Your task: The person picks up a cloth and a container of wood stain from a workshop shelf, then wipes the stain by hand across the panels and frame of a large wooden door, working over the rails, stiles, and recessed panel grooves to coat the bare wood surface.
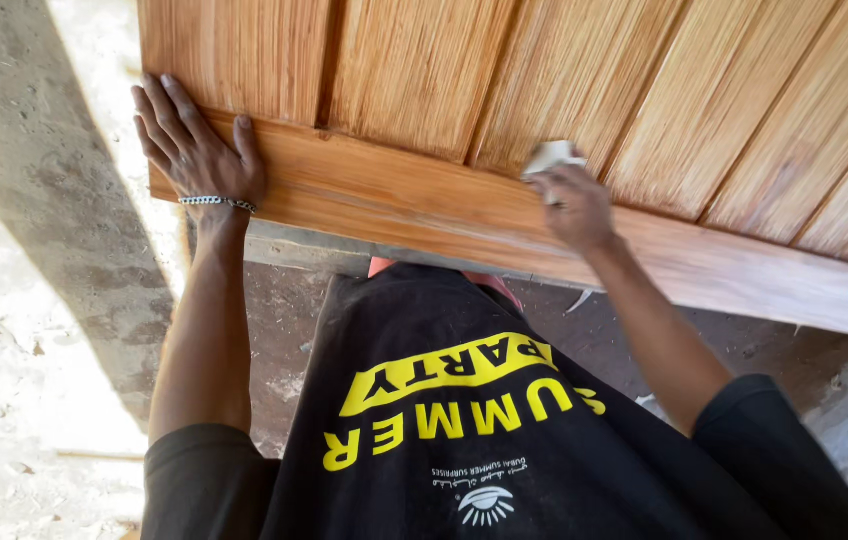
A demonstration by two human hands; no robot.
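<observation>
A large wooden door panel [704,110] with grooved orange-brown boards lies flat in front of me, its wide bottom rail [424,195] nearest my body. My left hand [194,145] rests flat with fingers spread on the rail's left corner; a metal chain bracelet sits on that wrist. My right hand [572,205] is closed on a small pale folded piece, cloth or sandpaper [551,157], pressed against the wood where the rail meets the grooved boards.
Below the panel runs a grey support beam [294,245]. The ground is bare dirt and rough concrete [34,330], sunlit at left with a dark diagonal shadow. My black shirt with yellow lettering fills the lower middle.
</observation>
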